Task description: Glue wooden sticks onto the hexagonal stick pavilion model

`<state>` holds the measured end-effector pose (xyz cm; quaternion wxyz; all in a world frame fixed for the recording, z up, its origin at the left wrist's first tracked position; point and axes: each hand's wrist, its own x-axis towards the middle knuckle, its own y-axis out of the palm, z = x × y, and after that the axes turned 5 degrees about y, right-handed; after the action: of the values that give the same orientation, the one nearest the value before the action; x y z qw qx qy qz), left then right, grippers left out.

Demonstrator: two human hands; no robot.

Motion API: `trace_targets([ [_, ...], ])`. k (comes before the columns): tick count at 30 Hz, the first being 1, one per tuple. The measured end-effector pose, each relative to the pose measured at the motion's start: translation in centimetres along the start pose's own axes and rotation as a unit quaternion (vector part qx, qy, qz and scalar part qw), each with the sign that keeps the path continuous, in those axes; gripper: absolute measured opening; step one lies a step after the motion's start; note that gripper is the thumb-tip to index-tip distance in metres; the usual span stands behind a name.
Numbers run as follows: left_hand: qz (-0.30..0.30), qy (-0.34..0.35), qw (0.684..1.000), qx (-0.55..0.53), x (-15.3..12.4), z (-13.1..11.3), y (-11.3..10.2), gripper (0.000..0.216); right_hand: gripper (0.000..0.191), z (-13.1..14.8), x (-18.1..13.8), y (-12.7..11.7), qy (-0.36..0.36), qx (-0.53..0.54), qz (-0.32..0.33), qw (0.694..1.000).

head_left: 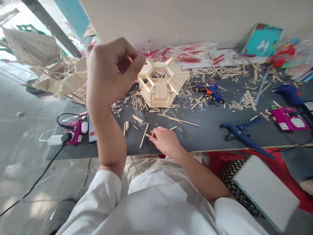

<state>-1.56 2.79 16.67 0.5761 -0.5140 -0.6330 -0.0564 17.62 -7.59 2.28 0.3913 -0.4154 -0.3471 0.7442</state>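
Observation:
My left hand (110, 73) is raised high in front of the table, thumb and forefinger pinched together. Whatever may be between those fingertips is too small or hidden to make out. Low at the table's near edge, my right hand (166, 141) pinches a short wooden stick (148, 135), its end poking out to the left. Just left of that lies a longer loose stick (144, 135), slanted on the dark tabletop. Behind both hands stands a wooden-stick model (160, 90) with an open, many-sided frame and flared slatted panels.
A blue glue gun (212, 92) and a blue cutter (244, 135) lie to the right. Purple power sockets (75, 132) with cords sit at the left, beside a phone (92, 130). Stick scraps (244, 101) litter the table. A larger stick structure (66, 81) stands far left.

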Motion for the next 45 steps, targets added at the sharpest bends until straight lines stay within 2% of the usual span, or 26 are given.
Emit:
trace_targets([
  [3,0.013,-0.008,1.0,0.0,0.0,-0.4,0.2,0.02,0.016,0.5,0.4,0.1,0.009,-0.017,0.01,1.0],
  [7,0.043,-0.01,0.999,0.022,0.0,-0.1,0.4,0.018,0.019,1.2,1.4,-0.9,-0.004,-0.054,0.061,0.997],
  [10,0.036,-0.003,0.999,0.023,-0.1,-0.1,0.5,0.019,0.019,1.5,2.1,-1.8,-0.028,-0.077,0.086,0.993],
  [16,0.013,-0.009,1.0,-0.005,-0.2,-0.5,0.2,0.019,0.019,1.8,2.0,-1.6,-0.068,-0.1,0.074,0.99],
  [20,0.037,-0.007,0.999,0.029,-0.1,-0.6,0.1,0.016,0.019,2.1,1.8,-1.1,-0.091,-0.116,0.07,0.987],
  [23,0.061,-0.006,0.998,0.02,-0.1,-0.9,0.0,0.016,0.019,1.8,2.0,-2.0,-0.115,-0.12,0.075,0.983],
  [26,0.08,-0.003,0.997,-0.002,-0.2,-1.0,-0.2,0.012,0.015,0.3,2.7,-4.5,-0.205,-0.038,0.078,0.975],
  [29,0.101,0.013,0.994,-0.028,-0.2,-0.9,-0.5,0.01,0.014,-2.5,4.2,-7.6,-0.294,0.137,0.076,0.943],
  [31,0.147,0.014,0.987,-0.06,-0.2,-1.1,-0.4,0.009,0.022,-4.7,5.4,-9.3,-0.291,0.264,0.058,0.918],
  [33,0.204,0.007,0.976,-0.076,-0.3,-1.5,0.1,0.009,0.03,-6.8,6.4,-10.3,-0.268,0.361,0.01,0.893],
  [36,0.271,0.025,0.962,-0.023,-0.6,-2.2,1.6,0.018,0.043,-9.0,7.1,-10.5,-0.241,0.451,-0.029,0.859],
  [39,0.322,0.062,0.944,0.029,-0.9,-2.8,3.6,0.032,0.045,-10.0,7.2,-9.7,-0.252,0.496,-0.047,0.829],
  [43,0.321,0.083,0.943,0.028,-1.2,-3.4,5.2,0.043,0.036,-10.3,7.6,-8.7,-0.264,0.567,-0.082,0.776],
  [45,0.315,0.089,0.944,0.032,-1.4,-3.8,5.6,0.046,0.036,-10.3,8.0,-8.5,-0.25,0.584,-0.102,0.765],
])
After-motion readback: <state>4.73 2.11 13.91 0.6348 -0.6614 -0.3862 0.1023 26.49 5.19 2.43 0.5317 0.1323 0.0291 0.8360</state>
